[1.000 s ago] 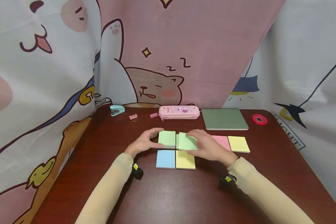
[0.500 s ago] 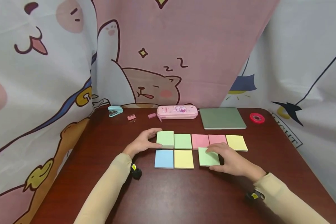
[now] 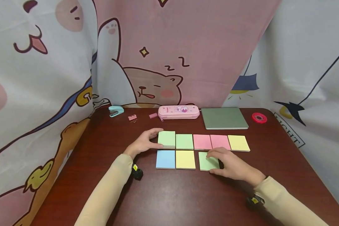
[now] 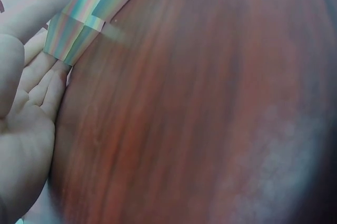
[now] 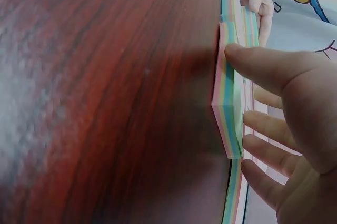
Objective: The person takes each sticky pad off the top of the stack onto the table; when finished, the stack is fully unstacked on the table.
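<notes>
My left hand holds the left edge of a green sticky note pad at the back row's left end, thumb in front and fingers behind. My right hand pinches another green sticky note pad low over the table, right of the front row; its far right corner is hidden under the fingers. Its multicoloured layered edge shows beside the thumb in the right wrist view. The back row continues with a green pad, two pink pads and a yellow pad. In front lie a blue pad and a yellow pad.
Along the back of the brown table are a mint stapler, a pink binder clip, a small pink block, a pink pencil case, a green notebook and a red ring-shaped item. Patterned cloth hangs behind.
The right hand has carried its green pad from over the second back-row pad to the right and nearer, then slightly nearer and lower. The left hand has stayed at its pad.
</notes>
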The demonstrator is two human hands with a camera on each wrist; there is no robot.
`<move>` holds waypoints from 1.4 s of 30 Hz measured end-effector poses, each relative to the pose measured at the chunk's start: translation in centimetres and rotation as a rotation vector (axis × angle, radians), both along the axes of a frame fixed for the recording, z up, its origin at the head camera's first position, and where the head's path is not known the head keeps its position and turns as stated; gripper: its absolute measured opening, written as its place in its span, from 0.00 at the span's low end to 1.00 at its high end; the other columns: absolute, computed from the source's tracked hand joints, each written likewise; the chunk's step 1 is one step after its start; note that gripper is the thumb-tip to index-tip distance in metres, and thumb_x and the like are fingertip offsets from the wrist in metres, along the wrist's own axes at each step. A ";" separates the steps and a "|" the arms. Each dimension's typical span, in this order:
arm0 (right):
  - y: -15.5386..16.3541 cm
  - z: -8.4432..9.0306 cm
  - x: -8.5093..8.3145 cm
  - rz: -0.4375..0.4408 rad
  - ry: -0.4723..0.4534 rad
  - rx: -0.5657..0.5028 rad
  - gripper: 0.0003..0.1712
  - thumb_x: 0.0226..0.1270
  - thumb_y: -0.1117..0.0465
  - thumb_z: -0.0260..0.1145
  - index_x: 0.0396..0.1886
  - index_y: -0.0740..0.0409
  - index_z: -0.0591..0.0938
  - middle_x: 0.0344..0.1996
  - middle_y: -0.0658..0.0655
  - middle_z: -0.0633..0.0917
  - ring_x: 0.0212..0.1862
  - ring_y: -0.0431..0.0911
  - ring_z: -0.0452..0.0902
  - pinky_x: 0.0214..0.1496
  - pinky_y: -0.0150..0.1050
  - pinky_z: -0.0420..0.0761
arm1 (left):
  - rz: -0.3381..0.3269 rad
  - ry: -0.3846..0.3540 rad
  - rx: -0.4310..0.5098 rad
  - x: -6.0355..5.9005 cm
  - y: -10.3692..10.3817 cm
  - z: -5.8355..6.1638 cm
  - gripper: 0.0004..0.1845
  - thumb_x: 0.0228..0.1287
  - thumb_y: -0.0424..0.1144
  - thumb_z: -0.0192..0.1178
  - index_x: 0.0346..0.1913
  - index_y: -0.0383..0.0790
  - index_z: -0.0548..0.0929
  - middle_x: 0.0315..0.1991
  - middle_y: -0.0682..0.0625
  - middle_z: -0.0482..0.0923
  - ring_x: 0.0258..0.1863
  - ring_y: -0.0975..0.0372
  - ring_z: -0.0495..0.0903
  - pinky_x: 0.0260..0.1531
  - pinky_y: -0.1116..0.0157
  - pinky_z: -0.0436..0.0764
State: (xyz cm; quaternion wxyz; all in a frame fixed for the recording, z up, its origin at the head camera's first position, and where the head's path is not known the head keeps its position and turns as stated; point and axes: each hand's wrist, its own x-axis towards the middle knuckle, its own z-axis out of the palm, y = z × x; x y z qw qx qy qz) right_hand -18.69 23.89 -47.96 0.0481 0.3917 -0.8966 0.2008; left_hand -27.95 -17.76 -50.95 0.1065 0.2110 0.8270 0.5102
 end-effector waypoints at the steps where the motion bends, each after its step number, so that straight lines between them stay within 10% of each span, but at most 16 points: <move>1: -0.1 0.0 -0.1 -0.001 -0.001 -0.001 0.30 0.52 0.53 0.86 0.53 0.56 0.86 0.54 0.49 0.85 0.57 0.47 0.79 0.61 0.50 0.82 | 0.000 0.000 0.000 0.0 0.0 0.0 0.44 0.58 0.41 0.81 0.76 0.41 0.72 0.72 0.49 0.74 0.75 0.52 0.70 0.77 0.52 0.65; 33: -1.9 0.4 -0.8 0.024 0.012 -0.075 0.31 0.55 0.53 0.84 0.57 0.59 0.85 0.53 0.48 0.87 0.56 0.46 0.81 0.60 0.48 0.82 | -0.018 0.001 0.010 0.2 0.0 0.2 0.45 0.58 0.41 0.81 0.77 0.38 0.71 0.73 0.48 0.74 0.76 0.52 0.69 0.78 0.52 0.64; 42: -5.9 2.2 -3.9 0.012 -0.002 -0.100 0.31 0.63 0.53 0.80 0.62 0.62 0.83 0.57 0.55 0.86 0.63 0.52 0.80 0.65 0.54 0.80 | 0.005 -0.004 0.005 0.2 0.1 0.0 0.45 0.57 0.41 0.81 0.77 0.41 0.72 0.72 0.49 0.74 0.76 0.53 0.69 0.78 0.51 0.64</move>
